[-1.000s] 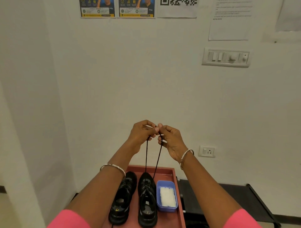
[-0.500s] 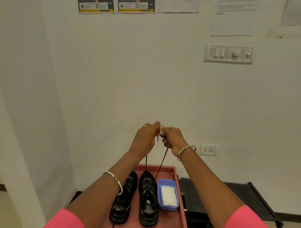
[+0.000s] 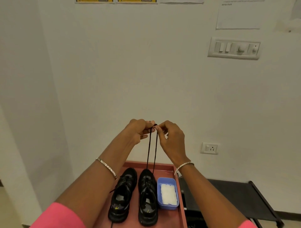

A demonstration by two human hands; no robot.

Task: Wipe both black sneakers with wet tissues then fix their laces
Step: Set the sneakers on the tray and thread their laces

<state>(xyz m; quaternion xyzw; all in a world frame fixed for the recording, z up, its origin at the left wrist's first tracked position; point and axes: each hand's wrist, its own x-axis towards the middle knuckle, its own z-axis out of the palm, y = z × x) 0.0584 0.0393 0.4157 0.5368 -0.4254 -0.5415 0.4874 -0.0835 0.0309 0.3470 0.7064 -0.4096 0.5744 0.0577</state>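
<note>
Your left hand (image 3: pixel 138 130) and right hand (image 3: pixel 172 138) each pinch 1 lace end (image 3: pixel 152 146), now drawn closer together and pulled taut above the right sneaker (image 3: pixel 148 196); the left sneaker (image 3: pixel 123 195) sits beside it, tissue tub (image 3: pixel 167 192) opposite, so lacing is underway

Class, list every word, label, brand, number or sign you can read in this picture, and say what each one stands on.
No text here can be read with certainty.
White paper sheet on the wall: one dark printed line at its top, too small and blurred to read.
Yellow-edged posters at the top edge: cut off, nothing legible.
Left sneaker: a small yellow mark, no letters.
Switch panel and wall socket: no lettering visible.
</note>
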